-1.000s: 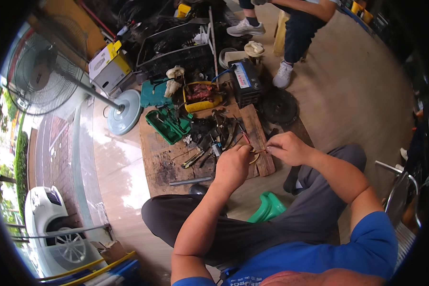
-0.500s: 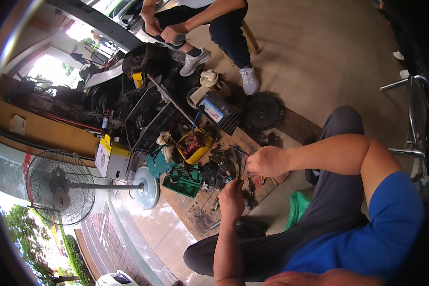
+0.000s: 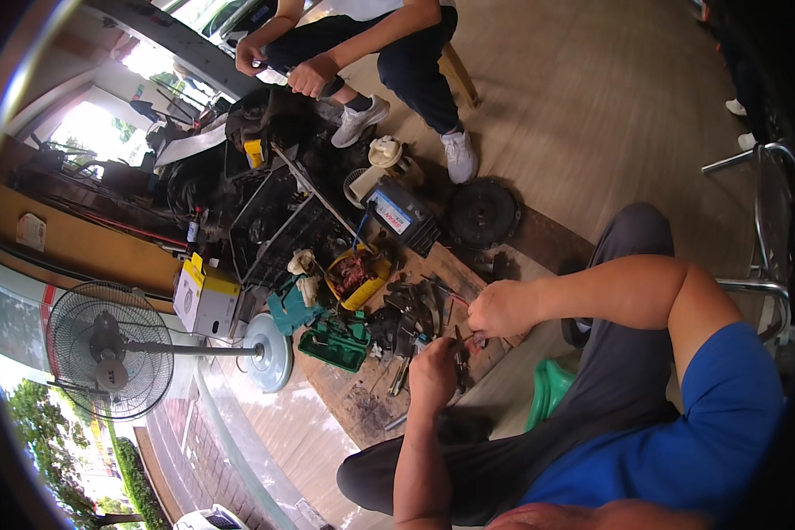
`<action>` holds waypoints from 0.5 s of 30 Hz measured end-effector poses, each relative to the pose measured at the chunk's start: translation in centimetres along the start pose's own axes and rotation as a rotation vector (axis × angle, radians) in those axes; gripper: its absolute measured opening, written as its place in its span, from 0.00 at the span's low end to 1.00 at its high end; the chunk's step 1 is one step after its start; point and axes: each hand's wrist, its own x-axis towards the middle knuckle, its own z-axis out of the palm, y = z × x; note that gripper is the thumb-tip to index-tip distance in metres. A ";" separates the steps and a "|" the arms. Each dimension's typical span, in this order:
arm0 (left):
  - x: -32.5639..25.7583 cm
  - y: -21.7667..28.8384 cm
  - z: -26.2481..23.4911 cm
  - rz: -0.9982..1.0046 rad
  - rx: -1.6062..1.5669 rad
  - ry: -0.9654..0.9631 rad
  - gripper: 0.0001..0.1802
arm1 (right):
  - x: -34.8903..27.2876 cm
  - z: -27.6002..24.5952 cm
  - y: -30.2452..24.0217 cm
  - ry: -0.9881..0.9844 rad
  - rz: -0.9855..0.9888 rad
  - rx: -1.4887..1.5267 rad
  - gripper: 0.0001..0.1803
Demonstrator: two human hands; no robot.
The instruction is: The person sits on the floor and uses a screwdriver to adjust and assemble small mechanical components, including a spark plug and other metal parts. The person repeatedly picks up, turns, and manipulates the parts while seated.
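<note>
Both hands are close together over a worn wooden board (image 3: pixel 353 411). My left hand (image 3: pixel 433 373) is closed, and a small dark piece shows at its fingertips; what it grips is too small to name. My right hand (image 3: pixel 499 307) is closed too, its fingers curled down and hiding what is in them. A thin tool with some red on it (image 3: pixel 455 295) lies or sticks out beside the right fingers. Left of the hands are dark metal parts (image 3: pixel 406 309) in a heap. An open green tool case (image 3: pixel 336 346) lies beyond them.
A yellow container (image 3: pixel 362 278) of reddish-brown pieces, a car battery (image 3: pixel 402 215) and a round black part (image 3: pixel 483 212) stand farther off. A green plastic stool (image 3: pixel 549 393) is by my leg. At left is a standing fan (image 3: pixel 110 353). A seated person (image 3: pixel 415 66) faces the board.
My right hand has shifted slightly right, a little farther from the left hand. The seated person's hands have moved left and apart. The whole view has shifted slightly.
</note>
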 end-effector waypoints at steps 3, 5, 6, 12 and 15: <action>-0.2 -0.4 0.2 0.015 0.037 -0.016 0.07 | 0.4 0.9 0.2 -0.050 -0.052 -0.080 0.13; -0.4 -0.8 0.1 0.031 0.061 -0.029 0.07 | 0.5 0.9 0.0 -0.053 -0.112 -0.087 0.11; -0.5 -1.0 0.2 0.040 0.069 -0.041 0.07 | 0.5 0.7 -0.1 -0.061 -0.115 -0.094 0.12; -0.7 -1.2 0.1 0.074 0.033 -0.055 0.07 | 0.4 0.5 -0.5 -0.073 -0.127 -0.163 0.13; -0.6 -1.3 0.0 0.076 0.046 -0.069 0.07 | 0.4 1.1 -0.4 -0.042 -0.127 -0.203 0.12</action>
